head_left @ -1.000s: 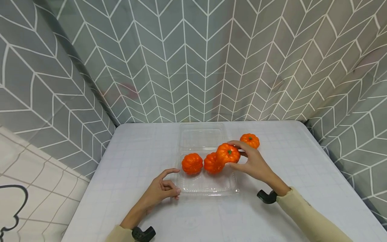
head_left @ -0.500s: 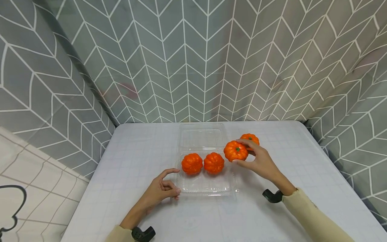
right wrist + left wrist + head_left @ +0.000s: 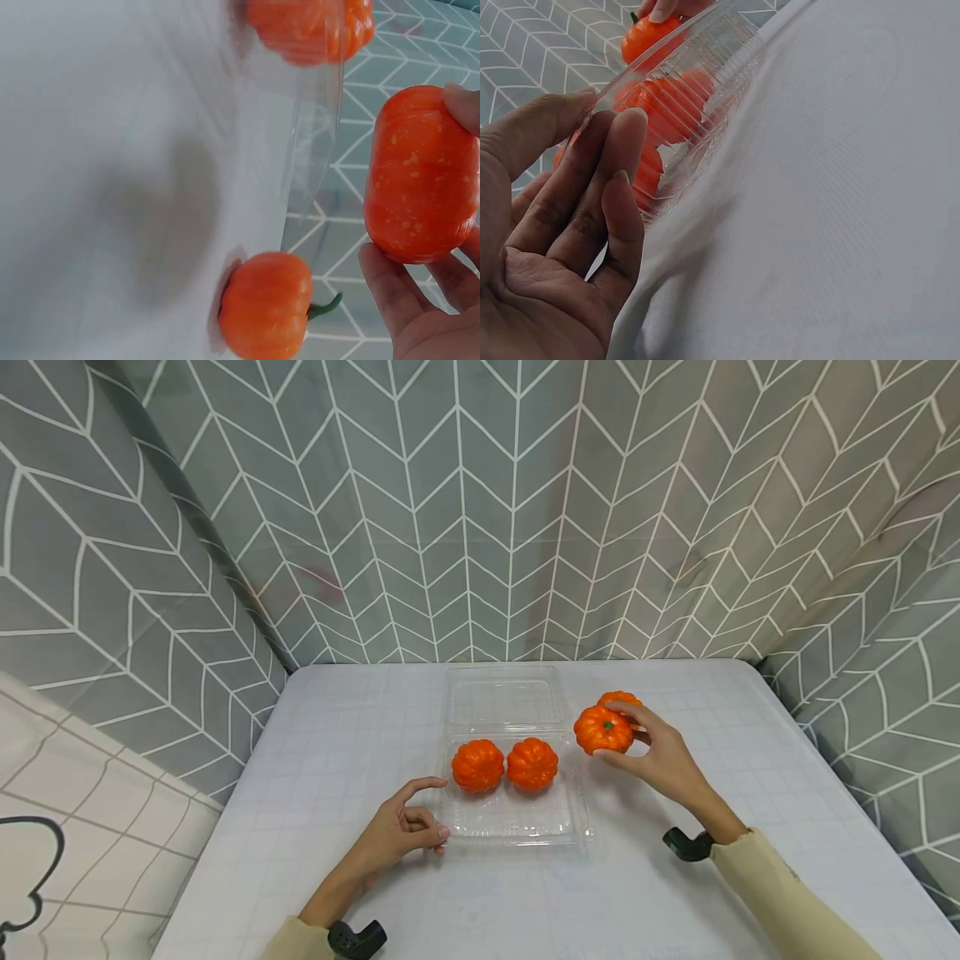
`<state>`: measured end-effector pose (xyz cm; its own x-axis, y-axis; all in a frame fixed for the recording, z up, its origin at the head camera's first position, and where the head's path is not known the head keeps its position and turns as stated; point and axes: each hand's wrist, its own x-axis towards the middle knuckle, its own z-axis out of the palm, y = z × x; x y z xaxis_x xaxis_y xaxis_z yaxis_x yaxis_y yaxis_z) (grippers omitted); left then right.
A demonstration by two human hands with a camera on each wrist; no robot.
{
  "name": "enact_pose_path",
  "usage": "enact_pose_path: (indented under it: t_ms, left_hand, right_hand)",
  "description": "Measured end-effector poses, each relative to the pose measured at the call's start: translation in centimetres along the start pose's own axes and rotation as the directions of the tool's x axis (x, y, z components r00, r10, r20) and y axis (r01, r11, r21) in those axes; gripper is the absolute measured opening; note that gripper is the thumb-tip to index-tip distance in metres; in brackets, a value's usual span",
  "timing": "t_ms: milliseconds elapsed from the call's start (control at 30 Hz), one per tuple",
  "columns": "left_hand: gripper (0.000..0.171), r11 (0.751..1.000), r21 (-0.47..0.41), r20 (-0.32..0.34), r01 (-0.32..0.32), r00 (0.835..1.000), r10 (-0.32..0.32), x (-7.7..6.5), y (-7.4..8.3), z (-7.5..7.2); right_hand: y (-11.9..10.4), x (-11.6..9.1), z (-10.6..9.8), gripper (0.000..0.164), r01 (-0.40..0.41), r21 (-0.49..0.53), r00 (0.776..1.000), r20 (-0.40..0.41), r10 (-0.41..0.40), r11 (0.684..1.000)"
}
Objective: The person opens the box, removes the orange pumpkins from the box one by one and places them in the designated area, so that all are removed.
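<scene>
An orange toy pumpkin [image 3: 603,729] with a short green stem is gripped in my right hand [image 3: 665,763], thumb and fingers at its sides. The hand holds it off the table, right of a clear plastic clamshell container [image 3: 510,827]. Two more toy pumpkins, a left one [image 3: 477,767] and a right one [image 3: 532,765], sit inside the container. Another toy pumpkin [image 3: 266,306] rests on the table, partly hidden behind the held one in the head view. My left hand [image 3: 395,825] holds the container's left rim with bent fingers; their exact contact is partly hidden in the left wrist view.
The container's open lid [image 3: 504,697] lies flat toward the back of the white-covered table [image 3: 352,727]. Grey curtains [image 3: 487,510] with white chevron lines stand behind the table and along its sides. Black cameras are strapped to both wrists.
My right hand has carried its pumpkin rightward from above the container to beside it, in front of the pumpkin on the table. My left hand stays at the rim.
</scene>
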<state>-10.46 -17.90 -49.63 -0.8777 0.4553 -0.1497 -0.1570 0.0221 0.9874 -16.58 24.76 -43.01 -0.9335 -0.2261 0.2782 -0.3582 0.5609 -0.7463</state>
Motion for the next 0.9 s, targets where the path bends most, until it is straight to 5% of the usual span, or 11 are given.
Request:
enact_pose_path:
  t_ms: [900]
  left_hand:
    - [0.078,1.0,0.0,-0.006,-0.002,1.0,0.002,-0.1,-0.1,0.0]
  right_hand:
    - [4.8,-0.3,-2.4,0.071,-0.093,-0.095,0.992,-0.092,0.084,0.991]
